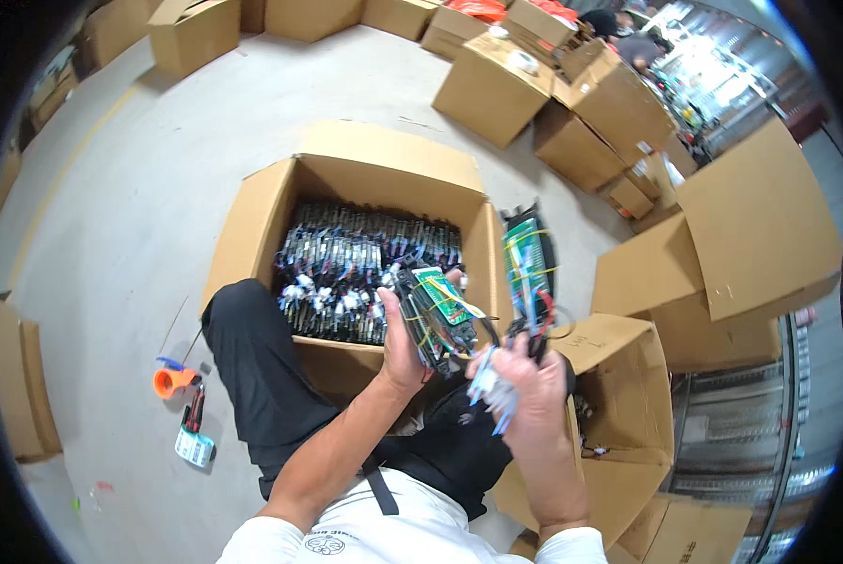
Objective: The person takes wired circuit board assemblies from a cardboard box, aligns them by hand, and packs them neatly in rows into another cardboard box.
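Observation:
My left hand [402, 353] is closed round a black-cased bundle of circuit board modules [445, 297], with a green board on top and yellow bands across it. In my right hand [532, 385] a second black module with a green board [527, 258] stands nearly upright, also banded in yellow. Its blue, white and red wires hang by my fingers, slightly blurred. Both hands are above my lap, at the near right side of an open cardboard box [388, 155]. Packed rows of similar modules [332, 249] fill that box, with white connectors and coloured wires showing.
Beside my right leg stands another open carton [628, 399]. An orange tape dispenser [172, 381] and a red-and-black handled tool [196, 414] lie on the floor at left. Stacked cartons [496, 85] and a large open box [760, 216] stand farther right. Other people [633, 47] are in the far background.

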